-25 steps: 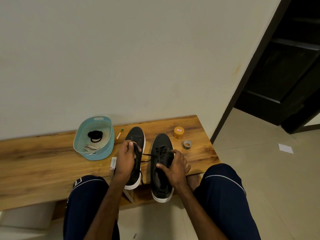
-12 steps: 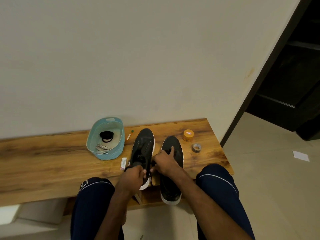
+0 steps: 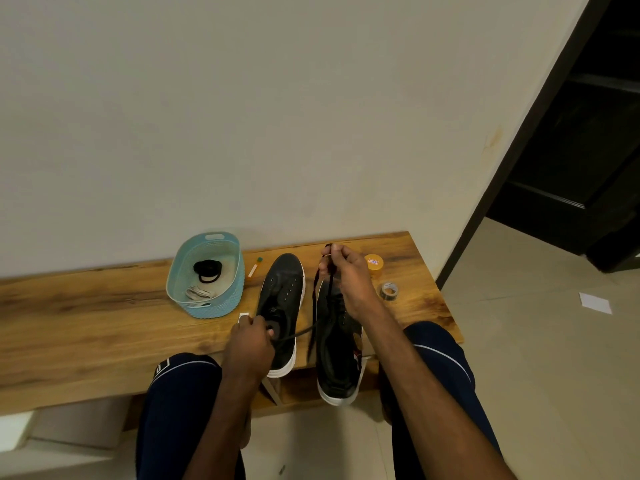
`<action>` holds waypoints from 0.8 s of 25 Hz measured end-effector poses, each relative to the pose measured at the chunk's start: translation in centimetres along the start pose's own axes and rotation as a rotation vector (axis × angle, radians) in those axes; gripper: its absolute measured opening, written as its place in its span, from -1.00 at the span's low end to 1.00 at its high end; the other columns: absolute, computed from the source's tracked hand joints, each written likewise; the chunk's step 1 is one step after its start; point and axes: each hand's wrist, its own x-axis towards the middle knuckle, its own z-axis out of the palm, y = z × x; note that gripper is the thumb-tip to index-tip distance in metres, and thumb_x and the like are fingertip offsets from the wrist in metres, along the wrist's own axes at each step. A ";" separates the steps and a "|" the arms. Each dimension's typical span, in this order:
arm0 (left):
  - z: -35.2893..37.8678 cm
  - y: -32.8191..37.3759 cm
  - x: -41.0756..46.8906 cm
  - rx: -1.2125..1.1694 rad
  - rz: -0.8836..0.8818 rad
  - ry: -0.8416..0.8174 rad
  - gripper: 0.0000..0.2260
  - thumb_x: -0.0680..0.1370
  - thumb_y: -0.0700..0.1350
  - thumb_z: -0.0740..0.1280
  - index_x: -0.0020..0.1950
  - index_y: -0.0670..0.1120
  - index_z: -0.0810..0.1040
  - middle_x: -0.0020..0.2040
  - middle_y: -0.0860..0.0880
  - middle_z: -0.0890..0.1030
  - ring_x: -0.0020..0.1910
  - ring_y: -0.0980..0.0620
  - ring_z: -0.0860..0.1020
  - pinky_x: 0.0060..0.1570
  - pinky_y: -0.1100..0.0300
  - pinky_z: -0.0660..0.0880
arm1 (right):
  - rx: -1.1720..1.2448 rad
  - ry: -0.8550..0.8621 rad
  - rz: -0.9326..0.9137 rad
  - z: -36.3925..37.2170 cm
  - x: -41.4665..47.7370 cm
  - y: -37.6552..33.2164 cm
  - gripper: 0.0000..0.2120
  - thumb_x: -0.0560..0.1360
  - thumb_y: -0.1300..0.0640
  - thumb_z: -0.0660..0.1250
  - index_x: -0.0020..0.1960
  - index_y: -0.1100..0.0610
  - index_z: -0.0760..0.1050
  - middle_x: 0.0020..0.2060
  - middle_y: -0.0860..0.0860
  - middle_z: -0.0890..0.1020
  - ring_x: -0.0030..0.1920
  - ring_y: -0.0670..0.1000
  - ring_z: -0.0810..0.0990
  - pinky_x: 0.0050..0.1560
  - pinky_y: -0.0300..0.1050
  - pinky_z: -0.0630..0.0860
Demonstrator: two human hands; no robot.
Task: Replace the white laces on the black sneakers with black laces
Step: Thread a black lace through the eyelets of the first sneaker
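Observation:
Two black sneakers with white soles lie side by side on a wooden bench (image 3: 86,323). The left sneaker (image 3: 282,299) has bare eyelets. The right sneaker (image 3: 337,355) carries a black lace (image 3: 315,306). My right hand (image 3: 346,275) pinches one end of that lace and holds it up above the shoe's toe. My left hand (image 3: 251,344) grips the other end low, over the left sneaker's heel. The lace runs taut between both hands.
A light blue basket (image 3: 207,275) at the left of the shoes holds a coiled black lace (image 3: 206,270) and white laces (image 3: 197,292). An orange jar (image 3: 374,265) and a tape roll (image 3: 389,289) sit right of the shoes. My knees flank the bench edge.
My right hand has risen from the right sneaker's tongue and drawn the lace upward and away. My left hand has stayed low with the other end.

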 end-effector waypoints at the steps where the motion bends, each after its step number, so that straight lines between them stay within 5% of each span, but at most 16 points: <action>1: -0.1 0.2 0.0 0.013 0.017 0.018 -0.79 0.65 -0.11 0.19 0.26 -0.12 0.47 0.23 -0.13 0.45 0.18 -0.05 0.43 0.15 0.09 0.46 | 0.009 0.009 -0.014 0.0 -0.1 0.1 -0.75 0.69 0.14 0.15 -0.03 0.19 0.54 -0.31 0.01 0.59 -0.30 -0.10 0.56 -0.18 -0.23 0.54; 4: -0.5 1.0 0.0 0.035 0.069 0.183 -0.77 0.62 -0.13 0.26 0.27 -0.12 0.46 0.25 -0.12 0.43 0.19 -0.05 0.42 0.16 0.09 0.46 | -0.150 -0.009 -0.056 0.4 -0.6 1.1 -0.74 0.69 0.13 0.17 -0.01 0.24 0.57 -0.27 0.01 0.64 -0.23 -0.04 0.58 -0.07 -0.14 0.54; 7: -0.6 2.1 0.2 -0.239 0.139 0.352 -0.83 0.67 -0.10 0.20 0.14 -0.11 0.54 0.03 -0.07 0.55 0.01 0.02 0.52 -0.04 0.14 0.46 | -0.290 -0.118 -0.042 0.8 -1.7 2.6 -0.75 0.68 0.13 0.19 0.02 0.23 0.60 -0.23 0.04 0.67 -0.21 -0.01 0.58 -0.06 -0.07 0.52; 11: -0.8 3.6 0.7 -1.028 -0.067 -0.028 -0.55 0.70 0.06 0.05 -0.13 -0.13 0.62 -0.44 0.05 0.56 -0.47 0.25 0.50 -0.43 0.38 0.41 | -0.464 -0.402 0.103 0.8 -3.1 4.0 -0.78 0.67 0.18 0.20 0.06 0.25 0.60 -0.20 0.01 0.67 -0.21 -0.12 0.61 -0.11 -0.21 0.53; 13: -0.8 3.6 0.9 -1.159 -0.133 -0.081 -0.66 0.69 0.00 0.15 -0.05 -0.15 0.62 -0.50 0.06 0.52 -0.53 0.22 0.47 -0.55 0.39 0.39 | -0.497 -0.458 0.194 0.7 -3.6 4.3 -0.73 0.68 0.17 0.18 0.10 0.31 0.60 -0.18 0.01 0.67 -0.19 -0.13 0.62 -0.10 -0.22 0.52; 17: -1.1 3.3 0.7 -0.983 0.074 0.019 -0.81 0.66 -0.15 0.23 -0.06 -0.09 0.60 -0.32 0.04 0.59 -0.41 0.22 0.49 -0.39 0.37 0.43 | -0.336 -0.287 0.359 1.3 -3.5 4.0 -0.47 0.68 -0.16 0.07 0.10 0.24 0.62 -0.10 0.08 0.67 -0.08 0.02 0.62 0.06 -0.07 0.50; 20: -0.9 2.5 -0.1 -0.674 0.171 -0.070 -0.83 0.66 -0.14 0.22 -0.06 -0.05 0.57 -0.24 -0.03 0.62 -0.34 0.11 0.53 -0.31 0.21 0.44 | 0.066 -0.186 0.463 1.7 -2.4 3.4 -0.52 0.69 -0.12 0.04 0.20 0.20 0.58 -0.03 0.06 0.71 0.02 0.05 0.63 0.16 0.01 0.51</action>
